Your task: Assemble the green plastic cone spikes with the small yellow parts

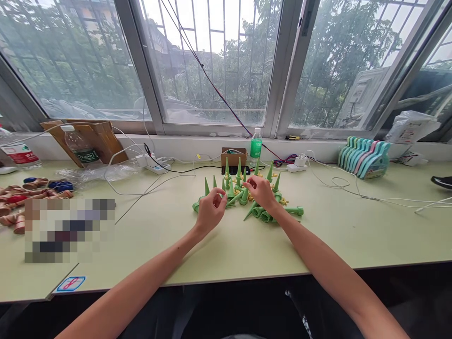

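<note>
Green plastic cone-shaped spikes stand point-up in a cluster at the middle of the table, and several more green spikes lie on their sides at the near right. Small yellow pieces are scattered among them. At the cluster's left front, my left hand is closed, thumb and fingertips drawn together; what they hold, if anything, is too small to make out. My right hand reaches over the lying spikes with its fingers pinched beside the yellow pieces. Its fingertips hide whatever is between them.
Behind the cluster are a phone, a small brown box and a green-labelled bottle. White cables run across the table on both sides. Turquoise and pink plastic items stand at right; wooden pieces lie at left.
</note>
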`<state>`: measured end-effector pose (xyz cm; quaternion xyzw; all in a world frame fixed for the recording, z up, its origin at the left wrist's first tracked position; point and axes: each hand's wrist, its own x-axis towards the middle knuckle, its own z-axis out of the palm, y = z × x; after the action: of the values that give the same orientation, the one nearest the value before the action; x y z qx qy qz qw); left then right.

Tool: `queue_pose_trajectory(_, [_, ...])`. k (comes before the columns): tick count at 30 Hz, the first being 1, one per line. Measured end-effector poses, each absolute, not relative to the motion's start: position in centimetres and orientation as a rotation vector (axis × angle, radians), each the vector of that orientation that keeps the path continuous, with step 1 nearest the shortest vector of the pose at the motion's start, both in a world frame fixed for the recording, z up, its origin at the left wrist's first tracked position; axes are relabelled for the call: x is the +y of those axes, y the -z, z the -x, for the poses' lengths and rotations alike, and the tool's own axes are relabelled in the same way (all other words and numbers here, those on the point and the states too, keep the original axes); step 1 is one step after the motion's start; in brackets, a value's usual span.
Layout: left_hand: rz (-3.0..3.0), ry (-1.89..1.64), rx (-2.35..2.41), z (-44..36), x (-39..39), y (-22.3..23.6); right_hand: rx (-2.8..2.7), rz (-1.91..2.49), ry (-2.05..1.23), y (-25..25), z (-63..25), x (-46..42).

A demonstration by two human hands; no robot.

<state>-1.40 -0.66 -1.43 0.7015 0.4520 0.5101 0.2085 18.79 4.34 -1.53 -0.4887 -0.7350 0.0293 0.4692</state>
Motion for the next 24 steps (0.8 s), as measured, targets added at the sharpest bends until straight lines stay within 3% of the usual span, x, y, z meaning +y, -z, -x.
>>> queue_pose_trajectory(24, [-2.061, -1.477, 1.547, 3.2, 0.3, 0.2, -1.631, 1.305, 0.061, 0.6, -19.0, 3.5])
